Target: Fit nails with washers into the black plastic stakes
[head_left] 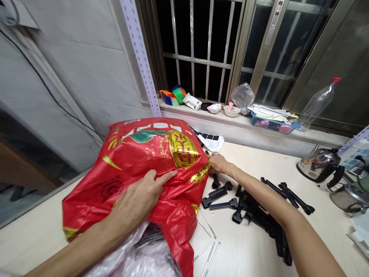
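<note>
The left hand point(138, 204) is open and lies across a shiny red plastic bag with gold print point(129, 169). Its fingers spread out over a fold, and I cannot tell if they are pinching the bag or only pressing on it. The right hand point(219, 163) is nearly closed. Its fingers are curled on the far corner of the bag and seem to have hold of the edge. The red bag sits on a pale wood-look surface point(248, 246), between the two arms. Under its near end pokes a see-through plastic bag point(123, 257) with dark things inside. Just beside the red bag lie thin silver metal rods point(208, 250), and past them is a pile of long black plastic pieces point(253, 213), right under the right arm. A white paper with black squares point(210, 141) sticks out behind the bag. Thin plastic slips easily, so a firm pinch at the edge and a flat hand on top work best. Slow, gentle moves help keep the bag from tearing and from pushing the loose rods and black pieces around.
</note>
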The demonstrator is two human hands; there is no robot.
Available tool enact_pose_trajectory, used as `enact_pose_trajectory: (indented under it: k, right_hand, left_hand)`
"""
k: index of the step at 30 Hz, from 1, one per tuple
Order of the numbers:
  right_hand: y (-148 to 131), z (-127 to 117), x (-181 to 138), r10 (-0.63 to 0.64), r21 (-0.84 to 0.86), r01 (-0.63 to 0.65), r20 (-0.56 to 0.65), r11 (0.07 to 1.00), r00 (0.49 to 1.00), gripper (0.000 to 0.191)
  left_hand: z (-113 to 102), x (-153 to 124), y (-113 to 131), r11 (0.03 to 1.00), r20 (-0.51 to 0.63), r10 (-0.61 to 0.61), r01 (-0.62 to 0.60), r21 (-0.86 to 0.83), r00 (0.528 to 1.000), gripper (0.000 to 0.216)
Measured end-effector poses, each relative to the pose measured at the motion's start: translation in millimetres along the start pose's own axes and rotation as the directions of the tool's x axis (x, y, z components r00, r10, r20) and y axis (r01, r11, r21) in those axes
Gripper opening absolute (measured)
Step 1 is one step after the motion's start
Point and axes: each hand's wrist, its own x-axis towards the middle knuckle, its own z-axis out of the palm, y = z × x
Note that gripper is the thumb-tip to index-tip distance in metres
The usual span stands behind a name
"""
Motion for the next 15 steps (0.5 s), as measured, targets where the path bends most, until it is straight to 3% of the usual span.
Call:
enact_pose_trajectory:
  k: [3,6,12,15]
  right_hand:
    - [4.8,-8.4,-5.9,0.077,0.010,-0.076,-0.016,0.997,0.997,0.027]
    - [6.6,-14.7,10.7,0.186,0.016,-0.185,-0.074,0.983,0.980,0.036]
    - [-0.2,-3.6,45.3,0.366,0.113,-0.363,0.001,0.925,0.931,0.042]
    - [2.9,-5.6,44.6,0.380,0.181,-0.358,-0.112,0.916,0.918,0.041]
  left_hand:
    - [-2.7,-0.6,2.0,1.000,0.023,0.015,-0.015,-0.009,1.000,0.050]
    - [-9.0,-0.9,6.5,1.000,0.072,0.003,-0.002,-0.019,0.997,0.050]
    - [-13.9,-1.2,10.1,1.000,0.101,-0.007,0.009,-0.023,0.995,0.054]
    - [-15.3,-2.1,11.3,1.000,0.100,0.009,-0.007,-0.019,0.995,0.057]
